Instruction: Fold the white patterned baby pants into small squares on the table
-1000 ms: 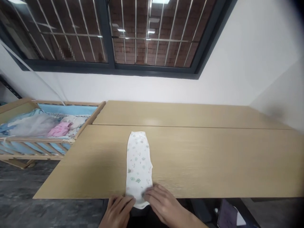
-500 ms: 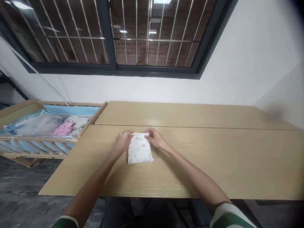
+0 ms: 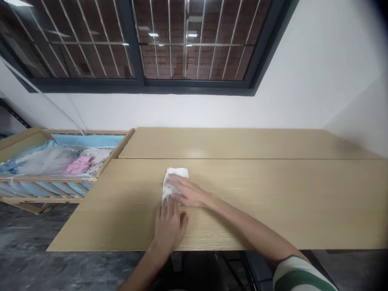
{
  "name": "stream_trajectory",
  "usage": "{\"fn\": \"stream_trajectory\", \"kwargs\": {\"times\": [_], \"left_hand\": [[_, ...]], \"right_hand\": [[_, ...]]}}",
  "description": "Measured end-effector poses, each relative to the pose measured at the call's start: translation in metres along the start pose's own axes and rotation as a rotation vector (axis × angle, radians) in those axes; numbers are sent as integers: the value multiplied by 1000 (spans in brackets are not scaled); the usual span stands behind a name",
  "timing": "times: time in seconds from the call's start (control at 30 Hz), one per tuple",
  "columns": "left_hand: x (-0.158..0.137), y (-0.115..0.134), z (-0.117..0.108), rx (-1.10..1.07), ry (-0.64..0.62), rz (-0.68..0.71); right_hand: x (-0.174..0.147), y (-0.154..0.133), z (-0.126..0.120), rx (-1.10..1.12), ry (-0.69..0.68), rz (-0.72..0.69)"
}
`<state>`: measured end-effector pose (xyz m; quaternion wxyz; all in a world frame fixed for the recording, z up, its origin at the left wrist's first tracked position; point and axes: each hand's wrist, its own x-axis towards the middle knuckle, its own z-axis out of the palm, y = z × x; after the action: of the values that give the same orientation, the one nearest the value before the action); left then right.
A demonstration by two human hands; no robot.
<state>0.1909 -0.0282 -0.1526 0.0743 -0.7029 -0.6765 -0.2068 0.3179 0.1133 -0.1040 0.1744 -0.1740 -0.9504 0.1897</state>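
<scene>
A small folded white cloth (image 3: 169, 186) with a faint print lies flat on the wooden table (image 3: 257, 202). My right hand (image 3: 189, 192) rests across its right side, fingers stretched out and pointing left, slightly blurred. At the cloth's near edge, my left hand (image 3: 170, 224) lies palm down with its fingers extended forward and the thumb apart. Both hands cover the lower and right parts of the cloth, so those are hidden.
Left of the table stands a wooden crib (image 3: 91, 182) with blue lining, holding a pink cloth (image 3: 79, 165) and pale bedding. A dark-framed barred window (image 3: 194, 87) is set in the white wall behind. A second tabletop panel (image 3: 227, 143) adjoins the far edge.
Both hands have let go of the cloth's far corners. The left hand has come down to its near edge, and the right hand now lies flat over it. The view has shifted slightly.
</scene>
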Motion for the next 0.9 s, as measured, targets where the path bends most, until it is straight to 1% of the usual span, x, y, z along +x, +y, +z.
{"fn": "stream_trajectory", "kwargs": {"times": [0.07, 0.13, 0.2, 0.3, 0.37, 0.47, 0.53, 0.6, 0.67, 0.77, 0.83, 0.9], "left_hand": [[-29, 13, 6, 40, 24, -14], [-42, 19, 12, 61, 21, -17], [-43, 18, 16, 88, 22, -27], [-37, 12, 17, 102, 34, -21], [-34, 8, 16, 94, 46, 9], [-33, 3, 16, 104, 58, 43], [-35, 2, 16, 111, 51, 54], [-37, 2, 16, 115, 40, 60], [-36, 4, 17, 114, 41, 61], [-32, 4, 18, 107, 61, 50], [-27, -5, 18, 78, 46, 37], [-20, -22, 16, -10, -25, 45]], "right_hand": [[-5, -22, 11, 37, -141, -135], [-7, -31, 26, 72, -234, -204], [-6, -25, 40, 90, -288, -212], [2, 3, 52, 51, -320, -150], [13, 27, 52, -16, -305, -88], [30, 62, 42, -115, -257, 7], [38, 80, 34, -153, -238, 57], [44, 90, 28, -172, -235, 88], [47, 95, 26, -185, -232, 107], [46, 92, 28, -190, -205, 127], [41, 85, 29, -182, -130, 170], [30, 74, 28, -161, -4, 226]]}}
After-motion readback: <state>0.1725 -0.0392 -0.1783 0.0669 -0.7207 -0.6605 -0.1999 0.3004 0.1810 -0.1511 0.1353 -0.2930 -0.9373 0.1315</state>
